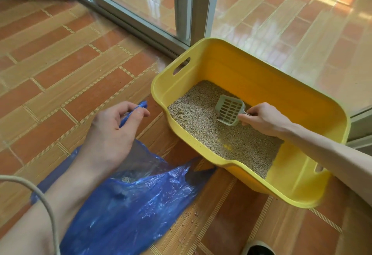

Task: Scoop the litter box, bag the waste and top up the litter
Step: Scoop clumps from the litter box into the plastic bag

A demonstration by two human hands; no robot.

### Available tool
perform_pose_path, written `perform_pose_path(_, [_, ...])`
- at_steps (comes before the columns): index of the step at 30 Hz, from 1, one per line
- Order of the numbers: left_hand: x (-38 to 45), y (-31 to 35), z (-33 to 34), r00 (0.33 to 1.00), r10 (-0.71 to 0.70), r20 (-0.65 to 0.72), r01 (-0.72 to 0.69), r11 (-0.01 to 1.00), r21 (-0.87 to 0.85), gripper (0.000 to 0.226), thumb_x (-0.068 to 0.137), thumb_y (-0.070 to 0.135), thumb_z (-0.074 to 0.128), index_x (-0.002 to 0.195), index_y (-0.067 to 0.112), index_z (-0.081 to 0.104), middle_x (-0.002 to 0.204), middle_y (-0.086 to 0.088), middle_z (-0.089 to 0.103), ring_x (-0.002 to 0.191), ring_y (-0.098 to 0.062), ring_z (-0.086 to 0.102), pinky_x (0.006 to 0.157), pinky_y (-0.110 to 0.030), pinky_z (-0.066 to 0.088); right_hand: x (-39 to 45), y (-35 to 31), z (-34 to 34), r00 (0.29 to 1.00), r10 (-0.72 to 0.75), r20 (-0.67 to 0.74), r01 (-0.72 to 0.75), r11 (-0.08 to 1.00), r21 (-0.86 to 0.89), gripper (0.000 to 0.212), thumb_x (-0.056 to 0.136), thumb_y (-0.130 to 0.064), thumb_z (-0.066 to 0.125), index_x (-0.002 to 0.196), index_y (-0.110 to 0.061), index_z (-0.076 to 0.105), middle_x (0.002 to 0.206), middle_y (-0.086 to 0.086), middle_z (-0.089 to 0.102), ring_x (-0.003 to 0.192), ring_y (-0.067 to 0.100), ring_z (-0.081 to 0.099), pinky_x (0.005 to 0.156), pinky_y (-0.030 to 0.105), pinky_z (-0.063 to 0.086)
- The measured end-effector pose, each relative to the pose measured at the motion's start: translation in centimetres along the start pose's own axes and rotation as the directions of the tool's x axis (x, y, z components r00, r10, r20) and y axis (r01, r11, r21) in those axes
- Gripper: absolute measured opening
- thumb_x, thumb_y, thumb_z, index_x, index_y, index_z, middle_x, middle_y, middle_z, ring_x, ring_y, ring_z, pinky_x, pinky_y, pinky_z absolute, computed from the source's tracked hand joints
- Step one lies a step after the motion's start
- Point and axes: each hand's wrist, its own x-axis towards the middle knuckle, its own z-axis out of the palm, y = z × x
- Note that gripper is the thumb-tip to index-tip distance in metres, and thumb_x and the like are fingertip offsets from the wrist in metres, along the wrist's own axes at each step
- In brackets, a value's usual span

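Grey scoop (pixel 229 110) in litter (pixel 201 122), right-hand (pixel 261 119) grip

This is a home, at the threshold between a room and a sunlit balcony or porch. The floor (pixel 66 77) is glossy tile in a brick pattern of terracotta and tan strips, and it runs on past the glass at 12 and 1 o'clock. A sliding door (pixel 187 7) with a grey metal frame stands at 12 o'clock, its track (pixel 128 23) slanting away toward 10 o'clock. A yellow litter box (pixel 237 69) sits on the tiles against that frame, a household pet's corner. A blue bag (pixel 141 204) lies at 6 o'clock, with stray granules (pixel 193 214) scattered beside it.
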Motion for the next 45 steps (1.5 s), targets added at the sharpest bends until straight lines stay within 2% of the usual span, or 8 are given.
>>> perform_pose_path(4, [0.0,0.1,-0.1,1.000,-0.009,-0.013,0.009,1.000,-0.016,0.027,0.091,0.052,0.051,0.090,0.036,0.073,0.058,0.001,0.035,0.052,-0.013,0.030,0.057,-0.034,0.027,0.4,-0.2,0.8,0.998,0.033,0.051,-0.038,0.996,0.085,0.036,0.099,-0.039,0.062,0.080,-0.013,0.076,0.057,-0.004,0.061,0.045,0.011,0.040,0.039,0.022,0.027])
perform_pose_path(7, [0.0,0.1,-0.2,1.000,-0.020,-0.017,0.020,1.000,-0.008,0.028,0.091,0.052,0.051,0.091,0.036,0.073,0.059,-0.002,0.036,0.052,-0.014,0.031,0.057,-0.034,0.027,0.8,-0.4,1.6,0.990,0.100,0.102,-0.118,0.973,0.198,0.037,0.097,-0.043,0.063,0.077,-0.015,0.077,0.057,-0.004,0.059,0.056,0.018,0.043,0.050,0.028,0.031])
perform_pose_path(12, [0.0,-0.1,-0.1,1.000,-0.011,-0.011,0.011,1.000,0.003,0.023,0.100,0.046,0.058,0.090,0.033,0.074,0.060,-0.003,0.035,0.052,-0.015,0.030,0.058,-0.034,0.027,0.9,-0.8,2.7,0.972,0.175,0.159,-0.226,0.883,0.411,0.034,0.097,-0.039,0.065,0.089,-0.009,0.076,0.056,-0.006,0.052,0.043,0.006,0.037,0.041,0.019,0.031])
perform_pose_path(17, [0.0,0.1,-0.1,1.000,-0.016,-0.016,0.016,1.000,0.002,0.029,0.091,0.053,0.051,0.091,0.035,0.073,0.060,-0.004,0.035,0.054,-0.015,0.031,0.058,-0.035,0.028,0.3,-0.2,3.1,0.969,0.159,0.191,-0.239,0.805,0.543,0.035,0.097,-0.040,0.065,0.094,-0.007,0.075,0.055,-0.006,0.047,0.045,0.008,0.031,0.042,0.020,0.025])
perform_pose_path(29, [0.0,0.2,-0.2,1.000,-0.014,0.005,0.014,1.000,0.004,0.029,0.090,0.056,0.050,0.092,0.037,0.072,0.061,-0.009,0.035,0.055,-0.022,0.030,0.059,-0.036,0.029,-2.7,-0.3,3.3,0.989,0.123,0.076,-0.141,0.711,0.688,0.034,0.094,-0.045,0.067,0.087,-0.013,0.077,0.056,-0.006,0.049,0.049,0.009,0.034,0.046,0.024,0.026])
perform_pose_path(35, [-0.1,0.1,-0.4,1.000,-0.017,0.004,0.017,1.000,-0.008,0.039,0.085,0.064,0.048,0.095,0.035,0.073,0.061,-0.009,0.035,0.054,-0.022,0.030,0.058,-0.037,0.029,-3.3,-0.9,3.7,0.991,0.118,0.066,-0.130,0.677,0.724,0.035,0.094,-0.046,0.067,0.088,-0.012,0.076,0.056,-0.006,0.046,0.050,0.010,0.032,0.047,0.026,0.024])
perform_pose_path(39, [0.0,0.2,-0.5,1.000,-0.021,0.003,0.021,1.000,-0.001,0.034,0.088,0.059,0.050,0.093,0.036,0.074,0.062,-0.010,0.036,0.055,-0.023,0.031,0.059,-0.038,0.029,-3.7,-1.5,3.6,0.995,0.093,0.040,-0.094,0.694,0.714,0.037,0.095,-0.046,0.066,0.090,-0.010,0.077,0.058,-0.002,0.046,0.050,0.011,0.032,0.048,0.027,0.024])
perform_pose_path(45, [-0.1,0.2,-0.6,1.000,-0.018,0.002,0.018,1.000,-0.006,0.043,0.082,0.067,0.047,0.095,0.036,0.074,0.062,-0.010,0.035,0.055,-0.022,0.031,0.059,-0.037,0.029,-4.2,-2.0,3.7,0.998,0.058,0.017,-0.054,0.726,0.685,0.038,0.095,-0.046,0.065,0.089,-0.011,0.077,0.059,0.001,0.047,0.051,0.010,0.034,0.047,0.024,0.026])
